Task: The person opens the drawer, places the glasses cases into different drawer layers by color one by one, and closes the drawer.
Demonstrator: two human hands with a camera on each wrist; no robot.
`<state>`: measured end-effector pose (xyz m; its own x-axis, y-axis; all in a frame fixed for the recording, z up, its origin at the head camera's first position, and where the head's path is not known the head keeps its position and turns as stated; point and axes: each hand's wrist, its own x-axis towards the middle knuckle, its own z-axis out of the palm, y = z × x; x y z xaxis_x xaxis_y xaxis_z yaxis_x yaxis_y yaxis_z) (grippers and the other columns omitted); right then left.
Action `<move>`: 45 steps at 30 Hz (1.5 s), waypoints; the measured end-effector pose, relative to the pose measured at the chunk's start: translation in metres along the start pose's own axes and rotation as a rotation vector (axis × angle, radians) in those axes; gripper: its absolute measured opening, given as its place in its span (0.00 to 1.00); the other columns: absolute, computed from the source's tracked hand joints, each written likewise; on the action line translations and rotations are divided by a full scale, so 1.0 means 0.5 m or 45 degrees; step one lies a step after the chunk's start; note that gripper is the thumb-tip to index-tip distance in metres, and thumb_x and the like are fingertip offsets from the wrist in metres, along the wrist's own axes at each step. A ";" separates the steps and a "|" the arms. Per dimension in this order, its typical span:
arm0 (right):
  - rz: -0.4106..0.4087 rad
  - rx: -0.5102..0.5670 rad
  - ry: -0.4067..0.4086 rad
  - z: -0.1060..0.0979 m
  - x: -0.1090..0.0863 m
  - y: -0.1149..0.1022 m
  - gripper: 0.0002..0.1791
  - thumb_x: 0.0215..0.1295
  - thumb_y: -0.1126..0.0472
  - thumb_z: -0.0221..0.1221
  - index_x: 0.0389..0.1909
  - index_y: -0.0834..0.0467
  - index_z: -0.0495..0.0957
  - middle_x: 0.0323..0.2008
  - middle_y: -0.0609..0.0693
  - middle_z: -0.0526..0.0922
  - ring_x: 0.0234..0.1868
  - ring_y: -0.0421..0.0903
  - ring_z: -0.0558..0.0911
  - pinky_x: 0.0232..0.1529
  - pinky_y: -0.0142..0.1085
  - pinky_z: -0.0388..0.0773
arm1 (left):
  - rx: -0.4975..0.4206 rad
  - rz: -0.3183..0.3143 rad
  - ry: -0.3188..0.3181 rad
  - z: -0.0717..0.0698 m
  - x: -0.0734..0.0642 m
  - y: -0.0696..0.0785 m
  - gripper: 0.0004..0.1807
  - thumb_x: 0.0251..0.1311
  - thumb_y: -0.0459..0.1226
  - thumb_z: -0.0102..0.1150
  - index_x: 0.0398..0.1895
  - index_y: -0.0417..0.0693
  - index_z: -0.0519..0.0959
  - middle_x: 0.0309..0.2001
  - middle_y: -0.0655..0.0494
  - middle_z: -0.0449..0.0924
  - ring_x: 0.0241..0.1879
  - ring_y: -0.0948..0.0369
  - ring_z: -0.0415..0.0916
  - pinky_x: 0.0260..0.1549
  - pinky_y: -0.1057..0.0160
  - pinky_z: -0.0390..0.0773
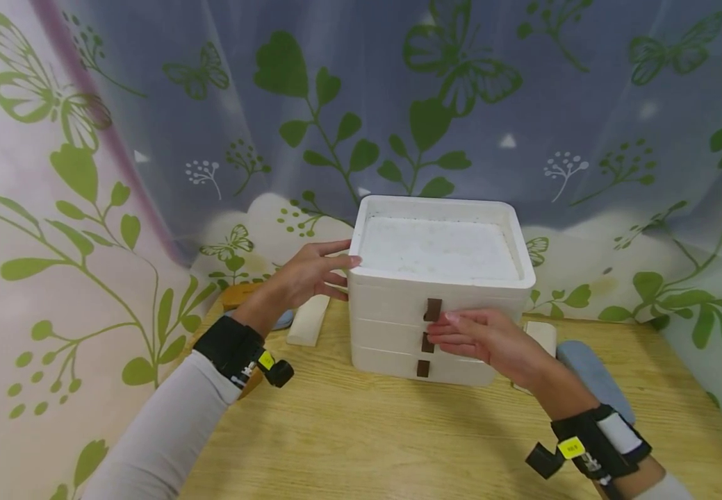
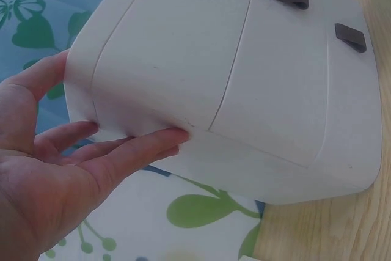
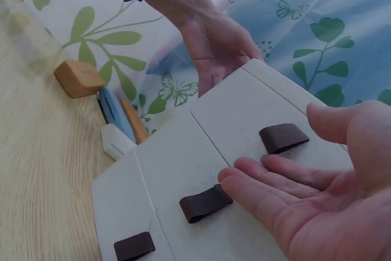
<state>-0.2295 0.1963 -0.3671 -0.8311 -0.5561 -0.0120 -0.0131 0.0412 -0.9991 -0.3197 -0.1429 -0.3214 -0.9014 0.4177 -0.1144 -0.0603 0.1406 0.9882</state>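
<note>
A white three-drawer storage box (image 1: pixel 386 302) with a shallow tray top (image 1: pixel 436 250) stands on the table. Each drawer front has a brown pull tab, such as the top tab (image 3: pixel 283 137), the middle tab (image 3: pixel 205 203) and the bottom tab (image 3: pixel 134 246). Against the box's left side rest the fingers of my left hand (image 1: pixel 313 274), its thumb at the upper edge. My right hand (image 1: pixel 492 344) lies in front of the drawers, palm up, fingers fairly straight, their tips by the top and middle tabs. All the drawers look closed.
Left of the box lie an off-white block (image 1: pixel 308 321), a blue piece (image 3: pixel 116 114) and an orange-brown block (image 3: pixel 79 79). On its right are another off-white piece (image 1: pixel 540 337) and a blue-grey rounded block (image 1: pixel 595 375). A leaf-patterned curtain (image 1: pixel 348 104) hangs behind the wooden table (image 1: pixel 361 430).
</note>
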 end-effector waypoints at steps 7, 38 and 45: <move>0.018 -0.058 0.011 0.010 0.009 -0.005 0.27 0.83 0.52 0.49 0.58 0.77 0.73 0.53 0.56 0.88 0.56 0.46 0.88 0.60 0.39 0.84 | -0.002 -0.005 -0.004 -0.002 -0.005 -0.001 0.40 0.73 0.43 0.62 0.83 0.53 0.56 0.70 0.40 0.75 0.62 0.38 0.81 0.54 0.45 0.86; 0.076 -0.041 0.135 0.026 0.031 -0.010 0.16 0.81 0.58 0.52 0.48 0.69 0.79 0.47 0.53 0.90 0.51 0.46 0.90 0.57 0.40 0.86 | -0.020 0.013 -0.014 0.000 -0.003 -0.004 0.39 0.73 0.42 0.61 0.83 0.51 0.56 0.71 0.38 0.74 0.64 0.35 0.78 0.56 0.42 0.85; 0.073 -0.019 0.107 0.025 0.032 -0.013 0.14 0.81 0.59 0.53 0.46 0.67 0.81 0.44 0.49 0.91 0.49 0.43 0.91 0.55 0.39 0.87 | -0.027 0.020 -0.004 0.003 -0.005 -0.005 0.39 0.73 0.42 0.60 0.83 0.52 0.56 0.71 0.40 0.75 0.64 0.36 0.78 0.55 0.44 0.85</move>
<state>-0.2360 0.1767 -0.3611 -0.8743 -0.4809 -0.0649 0.0279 0.0838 -0.9961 -0.3168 -0.1428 -0.3237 -0.9009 0.4227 -0.0989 -0.0549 0.1151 0.9918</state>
